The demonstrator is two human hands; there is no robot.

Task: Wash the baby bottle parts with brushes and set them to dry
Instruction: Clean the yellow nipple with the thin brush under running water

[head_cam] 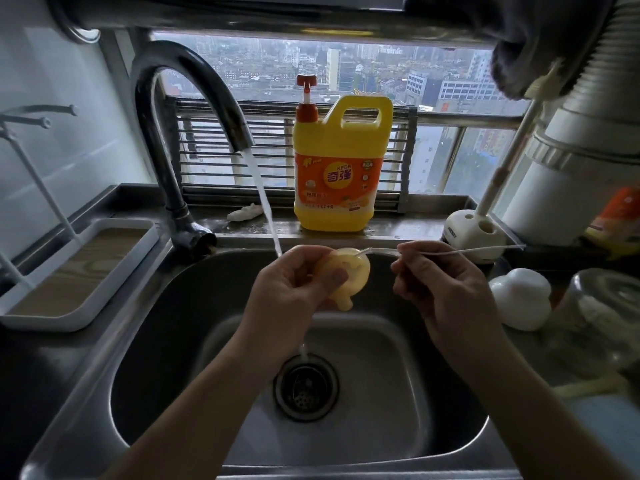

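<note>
My left hand (294, 285) grips a yellowish silicone bottle teat (349, 275) over the steel sink (145, 341), just right of the running water stream (266, 209). My right hand (440, 282) pinches a thin white straw brush (450, 251) that lies level, its tip at the teat's upper rim. A white drying rack tray (79, 271) with thin pegs stands on the counter at the left. On the right counter sit a white cloud-shaped cap (523, 299) and a clear glass bottle (602, 317).
The dark curved tap (183, 109) stands at the sink's back left. A yellow dish soap jug (339, 168) sits on the window sill. A white brush stand (471, 230) with a long handle is at the right. The drain strainer (304, 386) lies below my hands.
</note>
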